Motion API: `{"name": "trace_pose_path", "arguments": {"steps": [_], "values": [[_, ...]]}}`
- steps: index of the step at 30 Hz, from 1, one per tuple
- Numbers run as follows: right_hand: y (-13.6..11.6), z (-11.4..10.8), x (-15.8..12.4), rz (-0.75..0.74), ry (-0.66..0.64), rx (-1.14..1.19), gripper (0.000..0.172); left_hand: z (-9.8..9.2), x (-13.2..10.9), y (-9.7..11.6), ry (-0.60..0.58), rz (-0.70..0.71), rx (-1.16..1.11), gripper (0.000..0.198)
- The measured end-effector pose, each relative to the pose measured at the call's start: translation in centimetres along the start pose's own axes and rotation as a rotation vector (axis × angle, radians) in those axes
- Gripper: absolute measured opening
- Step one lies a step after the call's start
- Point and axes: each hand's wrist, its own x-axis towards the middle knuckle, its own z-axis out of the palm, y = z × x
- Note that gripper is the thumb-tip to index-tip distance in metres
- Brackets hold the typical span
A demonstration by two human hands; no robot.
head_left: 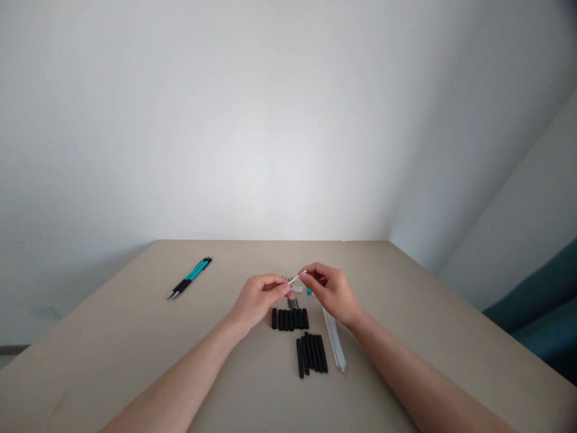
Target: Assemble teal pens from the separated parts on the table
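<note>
A wide, plain beige tabletop (112,361) is filling the lower view, butting up against a bare white wall (270,120) at its far edge. A dark teal upholstered seat (541,300) is showing off to the right, well clear of the table.

The table's far corners and its whole left side are lying open, so there's plenty of free surface around both forearms. The near edge is out of sight.

Out on the left, well apart from the hands, two teal-and-black click pens (189,278) are lying side by side.

In the middle, the left hand (256,297) and right hand (333,294) are meeting just above the table. Each is pinching one end of a thin white plastic stick (296,278) between thumb and fingertips, and it's tilting up towards the right hand.

Just beneath are small clear and grey loose parts (295,288), too tiny to make out. Nearer the person, a row of short black rubber sleeves (290,319) is lying just under the hands, with a row of longer black plastic barrels (311,353) behind it. A bundle of slim white refill tubes (336,343) is running out from under the right wrist.
</note>
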Motion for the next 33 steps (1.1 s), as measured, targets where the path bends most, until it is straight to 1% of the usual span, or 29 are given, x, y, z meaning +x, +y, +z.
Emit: {"name": "trace_pose_path", "arguments": {"steps": [2,4,7,10,12,14,15,17,19,21,23,26,29,33], "values": [[0.0,0.1,0.1,0.066,0.011,0.102,0.03,0.1,-0.1,0.1,-0.029,0.014,0.014,0.028],[0.2,0.1,0.3,0.129,0.046,0.173,0.033,0.1,-0.2,0.2,-0.032,0.025,0.026,0.028],[0.8,-0.3,0.7,0.213,0.178,0.252,0.038,0.1,-0.2,0.2,-0.015,0.029,0.04,0.027],[1.6,-1.3,1.2,0.218,0.325,0.328,0.036,0.0,-0.1,0.1,-0.009,0.022,0.052,0.024],[2.1,-2.3,1.5,0.221,0.35,0.369,0.034,0.0,-0.1,-0.1,-0.004,0.019,0.06,0.023],[2.5,-3.6,1.5,0.255,0.278,0.368,0.032,-0.1,0.0,-0.2,0.001,0.017,0.066,0.024],[2.6,-4.2,1.5,0.265,0.203,0.338,0.032,-0.1,0.0,-0.2,0.004,0.015,0.07,0.023],[2.7,-5.4,1.4,0.249,0.008,0.205,0.03,-0.2,0.0,-0.2,0.014,0.01,0.082,0.023],[2.8,-6.2,1.3,0.237,-0.202,0.023,0.028,-0.2,0.0,-0.2,0.025,0.005,0.094,0.023],[2.8,-6.6,1.2,0.27,-0.358,-0.145,0.026,-0.2,0.0,-0.2,0.032,0.001,0.101,0.023],[2.8,-6.6,1.1,0.319,-0.429,-0.286,0.025,-0.3,0.0,-0.1,0.033,-0.003,0.105,0.023],[3.0,-6.5,1.0,0.365,-0.468,-0.421,0.027,-0.3,0.0,-0.2,0.041,0.001,0.108,0.023],[3.3,-6.7,0.9,0.399,-0.515,-0.443,0.028,-0.3,0.0,-0.3,0.054,0.006,0.112,0.023],[3.2,-7.2,0.7,0.445,-0.624,-0.456,0.02,-0.4,0.0,-0.2,0.06,0.001,0.126,0.024]]}}
